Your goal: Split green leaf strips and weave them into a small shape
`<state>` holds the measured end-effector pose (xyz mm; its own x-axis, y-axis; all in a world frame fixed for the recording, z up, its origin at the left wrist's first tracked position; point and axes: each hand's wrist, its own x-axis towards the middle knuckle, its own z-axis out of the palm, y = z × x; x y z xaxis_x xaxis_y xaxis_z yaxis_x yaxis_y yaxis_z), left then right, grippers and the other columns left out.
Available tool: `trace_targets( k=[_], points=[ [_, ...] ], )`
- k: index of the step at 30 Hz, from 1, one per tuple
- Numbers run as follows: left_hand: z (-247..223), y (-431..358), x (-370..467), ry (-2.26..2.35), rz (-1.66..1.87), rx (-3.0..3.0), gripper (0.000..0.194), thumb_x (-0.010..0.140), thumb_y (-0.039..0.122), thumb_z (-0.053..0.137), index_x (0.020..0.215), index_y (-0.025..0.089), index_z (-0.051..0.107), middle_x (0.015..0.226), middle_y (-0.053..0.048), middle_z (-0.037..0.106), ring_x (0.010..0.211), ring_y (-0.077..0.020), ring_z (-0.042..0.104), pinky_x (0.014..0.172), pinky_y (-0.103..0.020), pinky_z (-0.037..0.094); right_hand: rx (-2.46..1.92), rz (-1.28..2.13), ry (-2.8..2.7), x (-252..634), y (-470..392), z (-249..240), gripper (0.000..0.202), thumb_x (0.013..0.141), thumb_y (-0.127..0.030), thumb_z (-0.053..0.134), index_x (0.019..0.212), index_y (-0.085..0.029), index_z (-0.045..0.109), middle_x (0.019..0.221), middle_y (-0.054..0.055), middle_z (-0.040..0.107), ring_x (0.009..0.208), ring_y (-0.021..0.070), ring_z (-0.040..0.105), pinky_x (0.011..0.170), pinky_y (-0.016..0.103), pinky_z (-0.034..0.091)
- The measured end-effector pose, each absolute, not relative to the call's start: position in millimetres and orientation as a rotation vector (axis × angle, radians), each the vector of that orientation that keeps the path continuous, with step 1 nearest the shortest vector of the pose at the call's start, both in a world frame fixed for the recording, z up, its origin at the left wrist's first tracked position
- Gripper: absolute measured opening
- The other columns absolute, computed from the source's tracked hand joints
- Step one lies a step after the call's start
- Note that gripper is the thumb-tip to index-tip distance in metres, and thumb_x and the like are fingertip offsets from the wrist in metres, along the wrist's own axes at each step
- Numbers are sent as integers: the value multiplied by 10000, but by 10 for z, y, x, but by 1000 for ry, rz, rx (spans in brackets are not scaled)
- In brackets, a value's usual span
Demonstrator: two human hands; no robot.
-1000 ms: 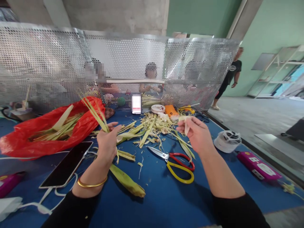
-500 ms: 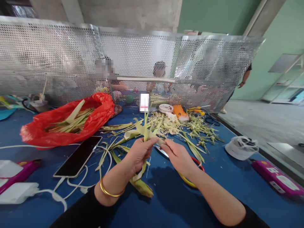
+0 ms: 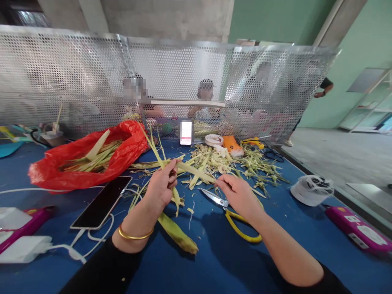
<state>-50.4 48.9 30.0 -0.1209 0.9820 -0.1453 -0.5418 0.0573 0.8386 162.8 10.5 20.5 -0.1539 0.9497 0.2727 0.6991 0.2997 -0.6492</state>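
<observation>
My left hand (image 3: 162, 182) is closed round a bunch of green plant strips that look like corn husk (image 3: 155, 148), ends sticking out above and below the fist. A pale flat husk strip (image 3: 197, 171) stretches from it across to my right hand (image 3: 237, 194), which pinches the far end between thumb and fingers. Under the right wrist lie scissors (image 3: 241, 228) with yellow handles, their blades parted and pointing left. A thick green husk piece (image 3: 179, 237) rests on the blue table below the left hand.
An open red plastic bag (image 3: 61, 151) of husk strips stands left, with a cabled phone (image 3: 102, 202) before it. Shredded plant bits (image 3: 214, 159) are heaped mid-table. White ribbon rolls (image 3: 310, 190) sit right. A perforated metal screen (image 3: 180, 69) closes the back; people are behind it.
My hands have drawn apart: the left went left with the bunch, the right moved slightly right. The pale strip now spans between them, and the scissors show more fully.
</observation>
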Motion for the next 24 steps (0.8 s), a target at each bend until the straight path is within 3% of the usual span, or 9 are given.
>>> trace_targets(
  k=[8,14,19,24],
  points=[
    [366,542,-595,942,1507,589,111,796,193,638,761,88,637,550,62,471,323,22,289,303,-120,173,-1483,61,-2121,1709,125,181,183,926,-290,420,821,-217,552,845,46,632,656,170,537,574,271,292],
    [378,535,-594,900,1473,537,138,869,184,564,788,82,610,554,68,444,316,28,261,306,-117,168,-1502,207,-2031,1790,148,235,195,898,-295,453,735,-218,527,605,-18,554,552,141,485,545,240,297],
    [376,457,-485,784,1329,487,244,814,320,665,870,92,602,590,69,438,340,31,229,314,-117,154,-1475,243,-1634,1743,127,196,197,874,-317,480,727,-209,554,519,-45,489,482,117,447,536,221,338],
    [303,314,-271,841,1216,613,302,700,326,765,830,83,640,591,59,460,359,36,205,330,-126,115,-1311,81,-1826,1541,32,75,166,876,-259,480,755,-195,574,593,-21,537,529,114,479,558,216,341]
  ],
)
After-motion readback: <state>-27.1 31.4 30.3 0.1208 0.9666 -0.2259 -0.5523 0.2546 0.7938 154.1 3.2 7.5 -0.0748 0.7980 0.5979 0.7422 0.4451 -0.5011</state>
